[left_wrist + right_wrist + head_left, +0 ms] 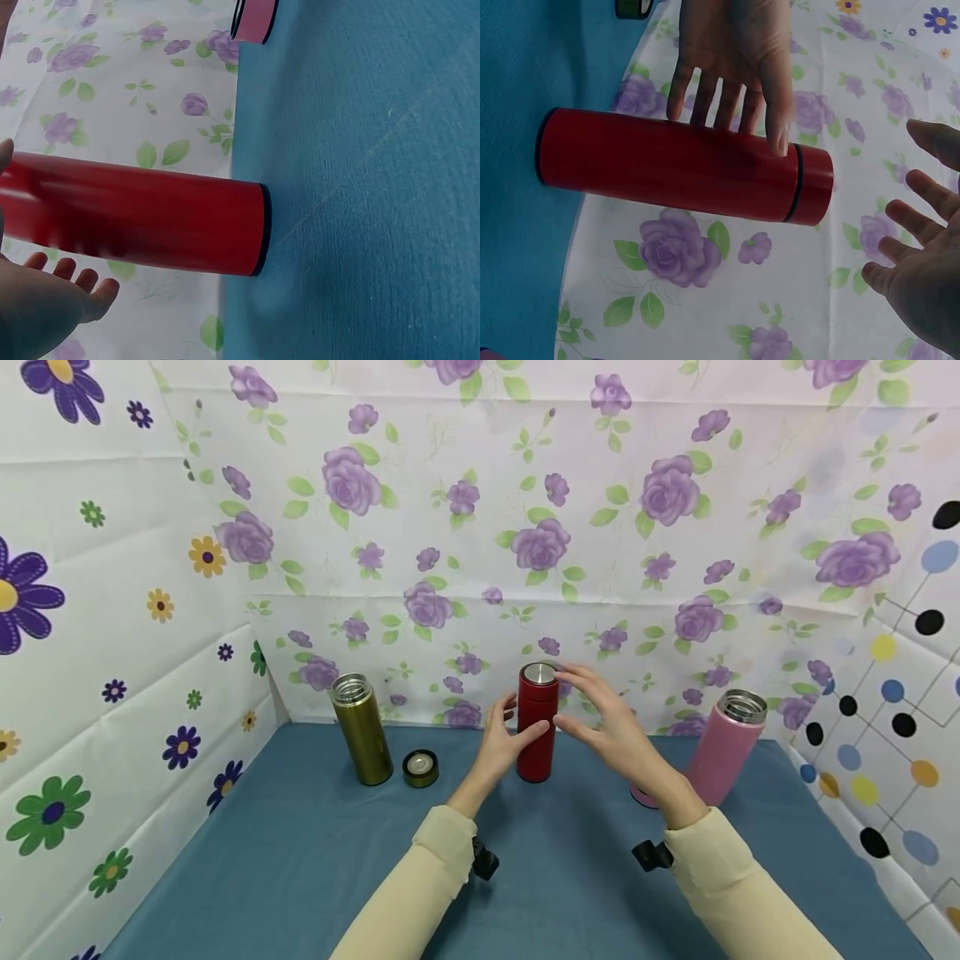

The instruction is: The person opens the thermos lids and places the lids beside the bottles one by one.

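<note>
A red thermos bottle stands upright near the back of the blue table, its cap with a silver top in place. My left hand is at its left side, thumb across the front and fingers reaching toward the back; whether they touch it I cannot tell. In the right wrist view, these fingers look fairly straight beside the red body. My right hand, fingers spread, is beside the cap on the right. The right wrist view shows that hand apart from the cap.
An uncapped olive-gold thermos stands on the left, with its lid beside it. On the right is an uncapped pink thermos; a pink lid is partly hidden by my right arm. Flowered cloth walls rise behind the table.
</note>
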Tool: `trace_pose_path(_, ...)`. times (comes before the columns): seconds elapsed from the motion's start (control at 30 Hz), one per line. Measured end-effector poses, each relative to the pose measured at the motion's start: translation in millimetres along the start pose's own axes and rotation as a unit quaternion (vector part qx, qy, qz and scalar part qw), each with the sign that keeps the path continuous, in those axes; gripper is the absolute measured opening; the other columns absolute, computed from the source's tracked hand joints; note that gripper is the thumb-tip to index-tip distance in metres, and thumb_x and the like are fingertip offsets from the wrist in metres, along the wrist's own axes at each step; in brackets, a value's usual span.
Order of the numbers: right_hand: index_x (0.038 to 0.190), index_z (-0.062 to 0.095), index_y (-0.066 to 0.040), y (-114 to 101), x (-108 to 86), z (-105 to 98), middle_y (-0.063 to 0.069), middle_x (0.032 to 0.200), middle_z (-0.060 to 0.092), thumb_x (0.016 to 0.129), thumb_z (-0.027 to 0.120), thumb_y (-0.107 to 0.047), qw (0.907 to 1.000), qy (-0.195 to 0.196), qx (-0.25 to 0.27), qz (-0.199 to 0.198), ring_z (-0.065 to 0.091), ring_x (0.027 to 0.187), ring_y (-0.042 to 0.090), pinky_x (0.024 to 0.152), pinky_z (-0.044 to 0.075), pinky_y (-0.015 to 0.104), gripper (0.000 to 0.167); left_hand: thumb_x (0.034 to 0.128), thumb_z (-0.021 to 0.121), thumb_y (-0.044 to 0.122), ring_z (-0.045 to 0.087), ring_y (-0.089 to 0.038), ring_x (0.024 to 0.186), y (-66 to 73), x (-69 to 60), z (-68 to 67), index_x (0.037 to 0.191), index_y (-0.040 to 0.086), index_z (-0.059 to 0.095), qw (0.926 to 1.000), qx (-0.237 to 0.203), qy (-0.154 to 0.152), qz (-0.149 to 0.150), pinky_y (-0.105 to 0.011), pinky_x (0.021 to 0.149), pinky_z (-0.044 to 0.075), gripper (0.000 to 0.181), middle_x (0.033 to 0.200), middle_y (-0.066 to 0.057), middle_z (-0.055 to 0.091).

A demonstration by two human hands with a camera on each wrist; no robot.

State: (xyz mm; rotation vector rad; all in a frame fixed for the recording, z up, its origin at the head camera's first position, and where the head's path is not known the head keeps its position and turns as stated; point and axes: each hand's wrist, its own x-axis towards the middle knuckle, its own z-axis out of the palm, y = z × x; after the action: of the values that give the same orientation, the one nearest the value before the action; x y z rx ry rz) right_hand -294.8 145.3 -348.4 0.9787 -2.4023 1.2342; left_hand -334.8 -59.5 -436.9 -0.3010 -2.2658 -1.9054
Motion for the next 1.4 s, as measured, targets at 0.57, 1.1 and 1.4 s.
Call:
trace_pose_path(0.57, 0.161, 0.041, -0.018, 7.8, 16.2, 6.9, 0.005, 0.171, 0.026, 0.101, 0.072, -0.028, 0.999, -0.04, -0.004, 0.02, 0.003, 0.161, 0.021, 0.118, 0.019, 0.072, 0.068, 0.0923, 0.078, 0.046, 0.038, -0.031, 0.145, -8.8, 9.3, 7.2, 0.163, 0.017, 0.029, 0.9996, -0.006, -0.017, -0.022, -0.059, 0.114, 0.039, 0.091, 0.161, -0.011, 0.036)
trace_pose_path(1.1, 0.159, 0.043, -0.011, 12.2, 23.7, 11.0, 0.009, 0.17, 0.029, 0.1, 0.073, -0.021, 0.9997, -0.024, -0.002, 0.007, 0.007, 0.161, 0.026, 0.12, 0.018, 0.071, 0.067, 0.0935, 0.078, 0.037, 0.05, -0.03, 0.133, -12.6, 14.8, 10.2, 0.16, 0.014, 0.034, 0.9988, -0.018, -0.041, -0.02, -0.057, 0.11, 0.044, 0.083, 0.149, -0.011, 0.048)
trace_pose_path(1.4, 0.157, 0.046, -0.009, 9.3, 25.4, 15.3, 0.012, 0.168, 0.031, 0.1, 0.073, -0.017, 0.9998, -0.018, 0.01, 0.005, 0.009, 0.16, 0.027, 0.12, 0.021, 0.069, 0.064, 0.0931, 0.08, 0.035, 0.055, -0.029, 0.131, -16.9, 18.7, 15.3, 0.154, 0.015, 0.04, 0.9994, -0.018, -0.021, -0.021, -0.055, 0.109, 0.045, 0.076, 0.145, -0.009, 0.055)
